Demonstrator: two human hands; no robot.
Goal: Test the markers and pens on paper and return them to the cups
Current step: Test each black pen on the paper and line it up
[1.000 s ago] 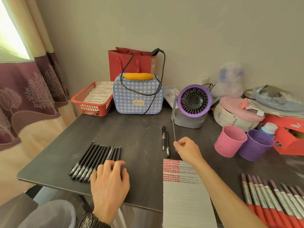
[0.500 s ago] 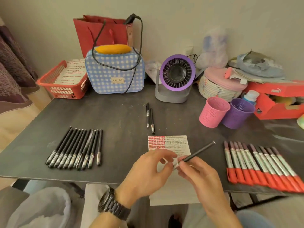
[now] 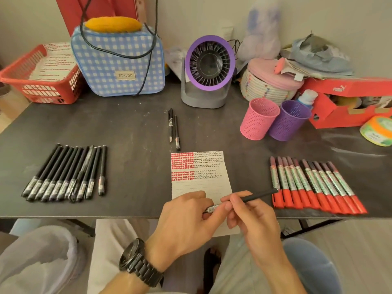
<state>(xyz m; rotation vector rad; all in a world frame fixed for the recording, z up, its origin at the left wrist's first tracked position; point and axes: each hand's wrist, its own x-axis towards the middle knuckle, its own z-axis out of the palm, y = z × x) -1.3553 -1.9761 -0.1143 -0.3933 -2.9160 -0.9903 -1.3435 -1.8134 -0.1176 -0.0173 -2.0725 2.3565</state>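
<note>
Both hands meet over the near end of the lined paper (image 3: 199, 181), which carries red and black test marks at its top. My right hand (image 3: 252, 219) grips a black pen (image 3: 256, 196) by its barrel. My left hand (image 3: 186, 221) pinches the pen's cap end. Several black pens (image 3: 65, 175) lie in a row on the left of the dark table (image 3: 131, 134). Several red-capped markers (image 3: 314, 185) lie in a row on the right. Two more black pens (image 3: 173, 128) lie above the paper. A pink cup (image 3: 258, 118) and a purple cup (image 3: 289, 120) stand at the back right.
Along the back stand a red basket (image 3: 40, 81) with paper, a blue checked bag (image 3: 121, 60), a purple fan (image 3: 209, 68), a woven lidded basket (image 3: 269, 85) and a red shoebox (image 3: 347, 102). A round tub (image 3: 376, 130) sits at the far right edge.
My right hand carried a black pen from beside the two pens back over the paper. My left hand left the pen row and came to pinch its cap end. The view tilted down.
</note>
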